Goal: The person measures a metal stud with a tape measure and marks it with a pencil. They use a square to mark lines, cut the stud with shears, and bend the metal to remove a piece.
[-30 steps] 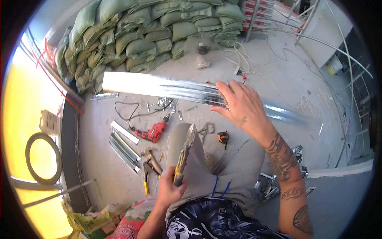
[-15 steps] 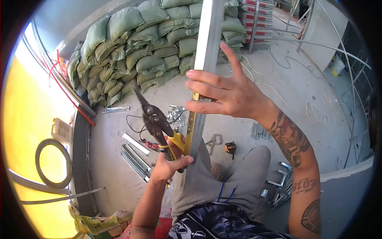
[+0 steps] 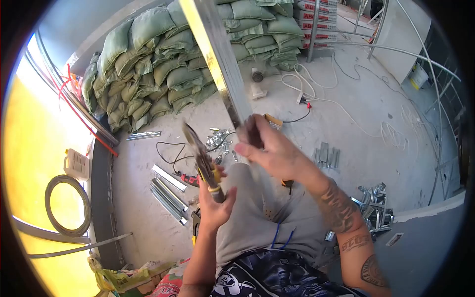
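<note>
Upright before me, tilted to the left at its top, is a long metal channel [image 3: 217, 59]. My right hand [image 3: 269, 147] is closed round its lower end, the fingers blurred. Lower and to the left, my left hand [image 3: 216, 205] grips yellow-and-black metal snips [image 3: 202, 158], whose blades point up and left. The snips and the channel are apart. Beneath them on the floor lies a pile of small metal pieces [image 3: 217, 140].
Green sandbags [image 3: 173, 64] are stacked ahead. Cut metal strips [image 3: 168, 198] and a red tool [image 3: 189, 180] lie at left, more metal pieces [image 3: 373, 208] at right. A white cable [image 3: 341, 116] crosses the floor. A coil [image 3: 68, 205] and jug [image 3: 76, 163] stand far left.
My right hand has moved down and closed on the channel's lower end. The channel's top has swung left, and my left hand has let go of it, keeping the snips.
</note>
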Demonstrator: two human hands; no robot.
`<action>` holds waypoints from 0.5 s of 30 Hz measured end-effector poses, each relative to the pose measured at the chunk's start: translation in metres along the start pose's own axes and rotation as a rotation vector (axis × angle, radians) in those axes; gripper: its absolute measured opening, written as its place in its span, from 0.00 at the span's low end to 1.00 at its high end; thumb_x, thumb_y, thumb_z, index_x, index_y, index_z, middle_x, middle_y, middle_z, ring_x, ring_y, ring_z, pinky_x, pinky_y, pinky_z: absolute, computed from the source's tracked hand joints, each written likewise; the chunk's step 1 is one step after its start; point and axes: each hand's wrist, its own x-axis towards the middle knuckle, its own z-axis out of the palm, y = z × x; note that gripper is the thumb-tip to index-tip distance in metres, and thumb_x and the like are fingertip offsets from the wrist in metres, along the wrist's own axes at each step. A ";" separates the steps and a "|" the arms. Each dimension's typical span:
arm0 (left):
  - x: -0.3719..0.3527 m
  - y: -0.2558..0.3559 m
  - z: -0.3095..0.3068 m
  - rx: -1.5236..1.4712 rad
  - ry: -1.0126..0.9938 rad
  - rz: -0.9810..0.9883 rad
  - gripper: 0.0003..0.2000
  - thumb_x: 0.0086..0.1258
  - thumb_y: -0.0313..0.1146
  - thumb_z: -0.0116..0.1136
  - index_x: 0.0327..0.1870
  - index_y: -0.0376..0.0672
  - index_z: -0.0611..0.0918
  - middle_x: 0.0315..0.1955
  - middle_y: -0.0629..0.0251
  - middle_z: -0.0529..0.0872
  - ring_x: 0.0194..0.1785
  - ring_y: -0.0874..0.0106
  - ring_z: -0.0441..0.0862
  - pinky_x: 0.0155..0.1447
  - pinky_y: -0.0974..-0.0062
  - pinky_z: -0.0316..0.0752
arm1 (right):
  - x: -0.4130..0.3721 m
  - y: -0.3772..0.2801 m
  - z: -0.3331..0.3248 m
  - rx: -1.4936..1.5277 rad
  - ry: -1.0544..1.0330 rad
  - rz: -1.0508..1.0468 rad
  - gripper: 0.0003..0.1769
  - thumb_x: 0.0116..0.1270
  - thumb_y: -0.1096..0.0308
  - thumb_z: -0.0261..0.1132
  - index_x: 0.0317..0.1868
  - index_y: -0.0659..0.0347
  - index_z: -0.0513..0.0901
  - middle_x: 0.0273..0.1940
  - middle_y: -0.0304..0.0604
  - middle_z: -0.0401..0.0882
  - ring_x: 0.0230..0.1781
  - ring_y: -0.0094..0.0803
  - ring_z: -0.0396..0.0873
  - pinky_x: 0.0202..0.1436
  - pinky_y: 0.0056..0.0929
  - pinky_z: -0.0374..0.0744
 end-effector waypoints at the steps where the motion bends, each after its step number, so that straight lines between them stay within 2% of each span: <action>1: -0.006 0.002 -0.004 -0.005 -0.003 0.000 0.40 0.57 0.19 0.66 0.74 0.36 0.65 0.58 0.56 0.78 0.60 0.65 0.78 0.67 0.66 0.71 | 0.002 0.002 -0.013 -0.072 -0.017 -0.013 0.24 0.72 0.53 0.68 0.51 0.66 0.72 0.35 0.44 0.77 0.39 0.30 0.78 0.47 0.32 0.77; 3: -0.019 0.009 -0.013 0.203 0.007 0.017 0.46 0.53 0.19 0.64 0.79 0.38 0.60 0.58 0.53 0.79 0.61 0.63 0.78 0.68 0.65 0.71 | 0.003 -0.006 -0.030 -0.144 -0.006 -0.006 0.25 0.72 0.54 0.67 0.54 0.67 0.73 0.37 0.45 0.77 0.38 0.33 0.78 0.47 0.33 0.77; 4: -0.030 -0.007 -0.016 0.130 -0.036 -0.123 0.48 0.50 0.21 0.61 0.80 0.39 0.58 0.59 0.50 0.80 0.61 0.58 0.79 0.68 0.63 0.70 | 0.001 -0.011 -0.035 -0.211 -0.003 -0.001 0.26 0.73 0.54 0.66 0.57 0.67 0.73 0.38 0.46 0.78 0.37 0.36 0.78 0.47 0.35 0.77; 5: -0.039 -0.021 -0.017 0.133 -0.033 -0.134 0.48 0.50 0.21 0.61 0.80 0.39 0.58 0.59 0.50 0.80 0.61 0.58 0.79 0.68 0.63 0.70 | -0.001 -0.016 -0.037 -0.205 -0.010 0.006 0.26 0.73 0.54 0.66 0.57 0.67 0.73 0.38 0.46 0.78 0.37 0.36 0.78 0.47 0.35 0.77; 7: -0.045 -0.021 -0.013 0.248 -0.140 -0.044 0.45 0.50 0.23 0.62 0.78 0.39 0.64 0.59 0.49 0.80 0.63 0.56 0.78 0.69 0.62 0.69 | -0.003 -0.020 -0.038 -0.445 0.000 -0.062 0.29 0.74 0.52 0.65 0.63 0.66 0.73 0.41 0.49 0.79 0.39 0.41 0.79 0.48 0.38 0.77; 8: -0.049 -0.021 -0.010 0.289 -0.149 -0.051 0.43 0.50 0.25 0.62 0.76 0.37 0.67 0.57 0.49 0.79 0.64 0.55 0.76 0.70 0.62 0.67 | -0.002 -0.014 -0.036 -0.537 0.018 -0.159 0.26 0.74 0.51 0.63 0.58 0.66 0.75 0.38 0.51 0.81 0.37 0.48 0.81 0.44 0.42 0.78; 9: -0.051 -0.021 -0.009 0.296 -0.155 -0.063 0.43 0.50 0.25 0.62 0.76 0.37 0.67 0.57 0.49 0.79 0.64 0.55 0.76 0.70 0.62 0.67 | -0.003 -0.013 -0.035 -0.526 0.016 -0.150 0.26 0.74 0.51 0.63 0.58 0.66 0.75 0.38 0.51 0.81 0.37 0.48 0.81 0.44 0.42 0.78; 11: -0.051 -0.018 -0.007 0.167 -0.200 -0.110 0.43 0.50 0.24 0.62 0.76 0.35 0.67 0.57 0.50 0.79 0.65 0.55 0.75 0.71 0.63 0.66 | -0.003 -0.018 -0.037 -0.650 -0.106 -0.146 0.24 0.74 0.48 0.63 0.48 0.65 0.76 0.30 0.50 0.81 0.32 0.52 0.81 0.39 0.45 0.78; 12: -0.052 -0.019 -0.008 0.189 -0.222 -0.107 0.43 0.50 0.23 0.62 0.76 0.35 0.66 0.58 0.49 0.78 0.64 0.54 0.75 0.71 0.63 0.66 | -0.002 -0.020 -0.038 -0.644 -0.107 -0.138 0.24 0.74 0.48 0.63 0.48 0.65 0.76 0.30 0.50 0.81 0.32 0.52 0.81 0.39 0.45 0.78; 14: -0.051 -0.016 -0.006 0.152 -0.237 -0.105 0.44 0.49 0.23 0.62 0.76 0.35 0.66 0.59 0.49 0.77 0.65 0.54 0.75 0.72 0.64 0.65 | 0.001 -0.022 -0.042 -0.728 -0.175 -0.105 0.24 0.74 0.46 0.63 0.39 0.63 0.75 0.24 0.48 0.80 0.27 0.55 0.79 0.35 0.46 0.77; 15: -0.051 -0.014 -0.004 0.113 -0.249 -0.098 0.44 0.49 0.23 0.63 0.76 0.35 0.66 0.59 0.49 0.76 0.65 0.54 0.75 0.72 0.64 0.65 | 0.000 -0.023 -0.042 -0.727 -0.175 -0.099 0.24 0.74 0.46 0.63 0.39 0.63 0.75 0.24 0.48 0.80 0.27 0.55 0.79 0.35 0.46 0.77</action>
